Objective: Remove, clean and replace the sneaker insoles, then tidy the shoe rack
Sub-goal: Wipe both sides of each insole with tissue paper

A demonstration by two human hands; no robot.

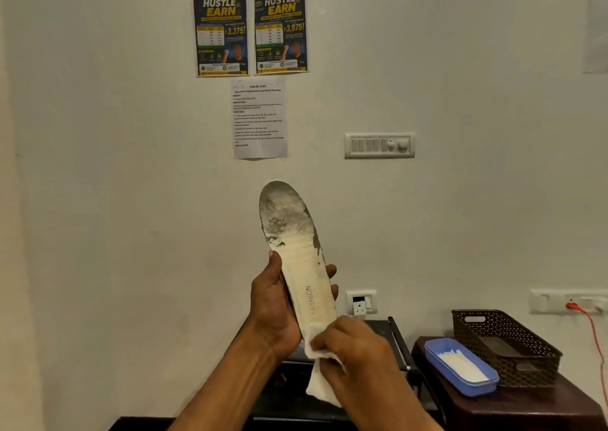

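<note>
Right now, below the pale wall (131, 200), a dark worktop (543, 407) at lower right carries a brown woven basket (526, 358) with a blue tray (431, 348) just beside it. The soiled insole (296, 249) stands upright in midair, heel down, gripped round its middle by my left hand (273, 309). My right hand (355, 348) pinches a white cloth (320, 388) against its heel.

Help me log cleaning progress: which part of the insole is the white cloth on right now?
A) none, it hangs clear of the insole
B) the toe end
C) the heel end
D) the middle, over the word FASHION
C: the right hand holds the white cloth against the lower heel end of the insole; the stained toe end is bare.
</note>
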